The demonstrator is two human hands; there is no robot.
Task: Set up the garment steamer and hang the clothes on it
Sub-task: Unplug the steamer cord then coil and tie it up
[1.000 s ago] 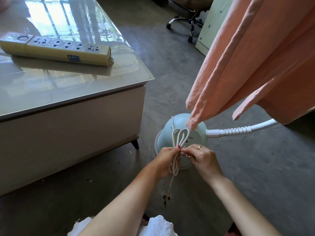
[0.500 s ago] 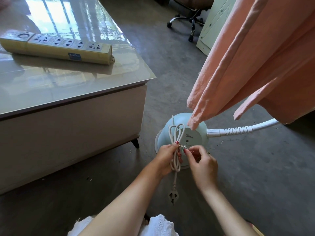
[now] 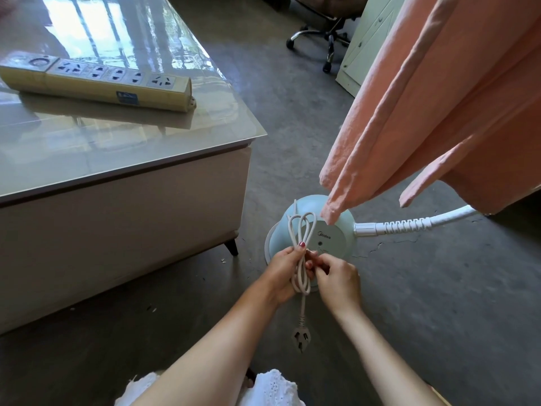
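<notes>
low down, left hand (image 3: 285,272) grips bundled power cord (image 3: 303,244); right hand (image 3: 336,281) pinches its tie, plug (image 3: 301,338) dangling.

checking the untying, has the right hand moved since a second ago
Yes. The right hand has drawn back toward the person, off the steamer base, while still pinching at the cord bundle.
</notes>
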